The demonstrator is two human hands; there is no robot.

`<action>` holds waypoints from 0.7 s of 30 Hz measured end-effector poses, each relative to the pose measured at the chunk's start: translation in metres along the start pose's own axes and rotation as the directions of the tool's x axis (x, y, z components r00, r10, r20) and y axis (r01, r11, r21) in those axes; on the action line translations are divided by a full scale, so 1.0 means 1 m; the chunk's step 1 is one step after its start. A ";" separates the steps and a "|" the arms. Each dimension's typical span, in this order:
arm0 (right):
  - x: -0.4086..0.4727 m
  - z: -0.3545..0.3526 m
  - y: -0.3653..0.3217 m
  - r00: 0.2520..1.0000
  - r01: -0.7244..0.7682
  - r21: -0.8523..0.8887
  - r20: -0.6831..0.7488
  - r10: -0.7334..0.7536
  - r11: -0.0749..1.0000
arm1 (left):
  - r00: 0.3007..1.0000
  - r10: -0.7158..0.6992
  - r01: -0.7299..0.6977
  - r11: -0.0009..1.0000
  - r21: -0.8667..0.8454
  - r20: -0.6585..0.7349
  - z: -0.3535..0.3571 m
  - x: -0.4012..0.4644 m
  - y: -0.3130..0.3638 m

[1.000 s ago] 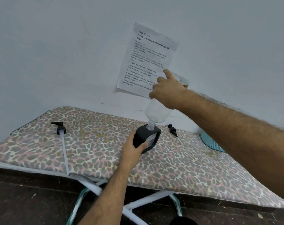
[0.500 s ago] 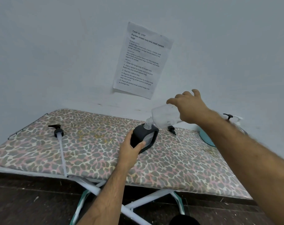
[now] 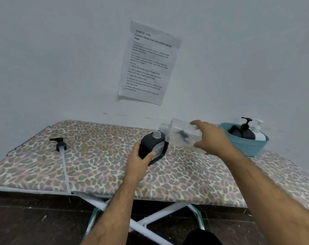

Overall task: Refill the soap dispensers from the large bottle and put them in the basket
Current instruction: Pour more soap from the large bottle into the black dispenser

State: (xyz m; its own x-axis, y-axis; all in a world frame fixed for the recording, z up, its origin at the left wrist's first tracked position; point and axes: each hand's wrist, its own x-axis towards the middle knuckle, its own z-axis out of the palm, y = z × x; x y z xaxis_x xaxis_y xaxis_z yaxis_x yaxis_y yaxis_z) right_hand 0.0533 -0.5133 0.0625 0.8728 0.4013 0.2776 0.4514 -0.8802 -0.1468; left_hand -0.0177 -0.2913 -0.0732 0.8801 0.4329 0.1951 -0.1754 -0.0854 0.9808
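Leopard-print ironing board [image 3: 97, 165] is carrying it all — the right hand [image 3: 212, 138] is gripping the clear large bottle [image 3: 180, 133] level beside the black dispenser [image 3: 152, 147] that the left hand [image 3: 141, 160] is clasping upright — better keeping that neck steady for the pump [image 3: 59, 143].

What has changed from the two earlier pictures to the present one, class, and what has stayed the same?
The right hand has swung the clear bottle down from upside-down over the black dispenser to nearly level, its mouth now off the dispenser's neck and to the right. Nothing was let go or newly taken hold of. The left hand still grips the dispenser on the ironing board; the loose pump has not moved.
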 end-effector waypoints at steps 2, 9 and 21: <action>-0.006 0.008 0.001 1.000 -0.028 0.111 0.012 0.027 0.993 | 1.000 0.003 -0.003 1.000 0.004 -0.004 0.000 0.000 0.000; -0.024 0.036 0.010 0.990 -0.126 0.395 -0.003 0.139 0.910 | 1.000 0.018 -0.018 0.999 0.034 -0.017 0.001 0.000 -0.001; -0.067 0.075 0.019 0.893 -0.223 0.861 -0.008 0.450 0.458 | 0.999 0.024 -0.022 0.998 0.066 -0.032 0.002 -0.003 0.004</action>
State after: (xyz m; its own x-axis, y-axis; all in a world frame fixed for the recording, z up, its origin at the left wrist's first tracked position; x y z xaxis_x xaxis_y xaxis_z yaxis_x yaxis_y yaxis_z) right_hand 0.0175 -0.5379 -0.0298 0.9811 -0.0394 0.1896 0.1718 -0.2745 -0.9461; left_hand -0.0203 -0.2952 -0.0701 0.8609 0.4594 0.2187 -0.1653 -0.1540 0.9741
